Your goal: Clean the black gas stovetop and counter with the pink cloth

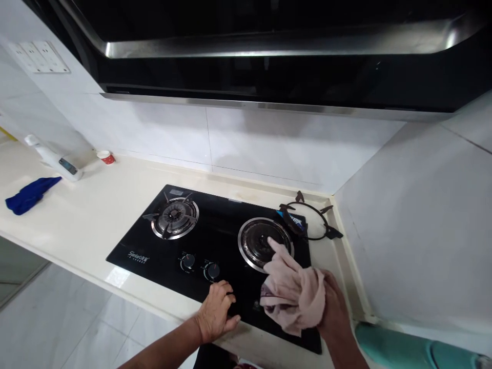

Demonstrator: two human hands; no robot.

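Pink cloth [294,294] clutched in my right hand [335,305], tip over right burner [255,245].
My left hand [217,311], free, fingers loosely curled, at black cooktop's [221,225] front edge.

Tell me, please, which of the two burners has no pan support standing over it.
The right burner, nearest the pink cloth; the left burner has a pronged pan support standing over it.

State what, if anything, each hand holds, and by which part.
The right hand holds the bunched pink cloth by its right side, grip partly hidden; nothing shows in the left hand.
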